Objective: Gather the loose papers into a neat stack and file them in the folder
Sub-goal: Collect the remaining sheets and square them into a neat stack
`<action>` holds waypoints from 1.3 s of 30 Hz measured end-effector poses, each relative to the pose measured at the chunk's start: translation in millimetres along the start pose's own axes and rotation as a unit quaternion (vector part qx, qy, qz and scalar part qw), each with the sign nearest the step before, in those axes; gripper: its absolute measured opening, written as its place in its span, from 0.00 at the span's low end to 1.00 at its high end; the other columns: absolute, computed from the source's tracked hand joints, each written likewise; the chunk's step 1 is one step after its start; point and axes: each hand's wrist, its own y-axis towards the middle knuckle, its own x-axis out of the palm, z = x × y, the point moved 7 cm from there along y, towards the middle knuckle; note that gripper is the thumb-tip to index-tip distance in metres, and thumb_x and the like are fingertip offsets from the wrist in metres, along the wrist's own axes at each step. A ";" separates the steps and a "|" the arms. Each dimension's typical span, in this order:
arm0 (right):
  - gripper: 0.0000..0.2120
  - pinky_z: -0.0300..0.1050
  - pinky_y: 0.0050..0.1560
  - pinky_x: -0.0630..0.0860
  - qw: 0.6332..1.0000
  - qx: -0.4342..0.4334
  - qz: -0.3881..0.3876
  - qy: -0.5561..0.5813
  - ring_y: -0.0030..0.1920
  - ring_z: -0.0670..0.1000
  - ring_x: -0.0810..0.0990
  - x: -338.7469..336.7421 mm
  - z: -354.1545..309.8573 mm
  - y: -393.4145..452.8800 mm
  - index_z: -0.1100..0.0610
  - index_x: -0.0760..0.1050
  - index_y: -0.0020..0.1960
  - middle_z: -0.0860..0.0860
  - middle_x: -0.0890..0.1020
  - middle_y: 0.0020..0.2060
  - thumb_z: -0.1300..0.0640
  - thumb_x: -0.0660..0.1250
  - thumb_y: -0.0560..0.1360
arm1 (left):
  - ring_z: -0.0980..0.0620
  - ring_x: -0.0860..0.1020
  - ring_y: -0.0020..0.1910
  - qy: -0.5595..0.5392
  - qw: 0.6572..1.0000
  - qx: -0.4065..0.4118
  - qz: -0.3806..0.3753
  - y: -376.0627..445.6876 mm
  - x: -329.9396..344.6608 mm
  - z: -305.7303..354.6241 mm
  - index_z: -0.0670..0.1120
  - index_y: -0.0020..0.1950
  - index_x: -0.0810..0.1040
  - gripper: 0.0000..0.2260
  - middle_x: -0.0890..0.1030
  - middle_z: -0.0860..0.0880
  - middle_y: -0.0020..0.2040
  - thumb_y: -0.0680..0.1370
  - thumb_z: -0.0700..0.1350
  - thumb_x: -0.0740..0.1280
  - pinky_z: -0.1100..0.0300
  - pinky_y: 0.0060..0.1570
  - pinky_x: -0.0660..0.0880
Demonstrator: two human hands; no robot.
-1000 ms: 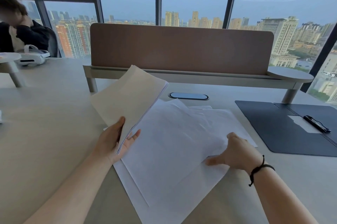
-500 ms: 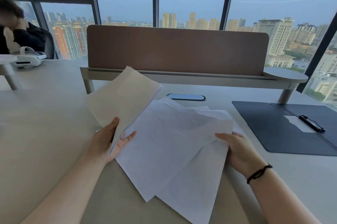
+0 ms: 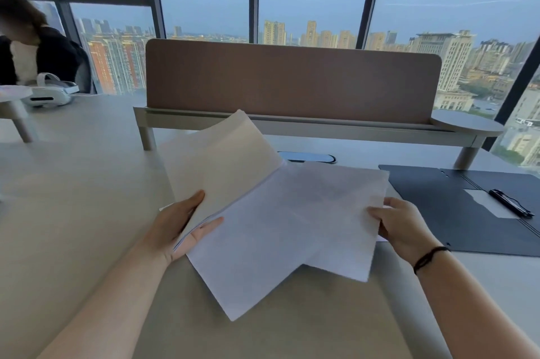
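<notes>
My left hand (image 3: 178, 227) grips a tilted stack of papers (image 3: 222, 162) by its lower edge, thumb on top and fingers beneath. My right hand (image 3: 400, 227) pinches the right edge of two loose white sheets (image 3: 286, 230), lifted off the desk and fanned out at different angles, their left part reaching over my left fingers. The dark open folder (image 3: 432, 212) lies flat on the desk to the right, with a black clip (image 3: 508, 202) beside a white label on its right half.
A brown divider panel (image 3: 292, 81) on a shelf crosses the desk (image 3: 73, 198) behind the papers, with a cable port (image 3: 306, 157) before it. A white headset (image 3: 49, 94) and a seated person (image 3: 38, 54) are at far left. Windows lie beyond.
My right hand went from pressing the loose sheets on the desk to pinching their right edge, lifting them and bringing them left toward the stack in my left hand.
</notes>
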 end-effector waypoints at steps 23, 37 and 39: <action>0.17 0.46 0.53 0.84 0.892 0.076 -0.391 -0.212 0.50 0.55 0.87 124.5 -12.0 45.5 0.66 0.80 0.62 0.58 0.87 0.54 0.75 0.58 0.79 | 0.45 0.82 0.60 0.086 0.987 0.123 0.058 51.0 -46.2 21.9 0.44 0.64 0.80 0.15 0.84 0.45 0.61 0.80 0.49 0.66 0.45 0.68 0.72; 0.23 0.50 0.68 0.70 0.843 -0.182 -0.061 -0.503 0.69 0.56 0.75 53.5 -18.7 51.3 0.54 0.73 0.73 0.53 0.78 0.69 0.47 0.65 0.81 | 0.45 0.81 0.62 0.109 0.982 0.138 0.068 48.1 -53.8 31.4 0.45 0.63 0.81 0.17 0.84 0.46 0.62 0.76 0.50 0.71 0.44 0.70 0.70; 0.30 0.52 0.76 0.59 0.794 -0.147 -0.101 -0.581 0.78 0.51 0.64 49.6 -3.7 40.2 0.48 0.66 0.77 0.47 0.66 0.79 0.34 0.57 0.80 | 0.44 0.81 0.62 0.092 0.985 0.130 0.066 49.6 -55.7 30.4 0.44 0.60 0.83 0.16 0.84 0.46 0.61 0.76 0.50 0.72 0.43 0.70 0.69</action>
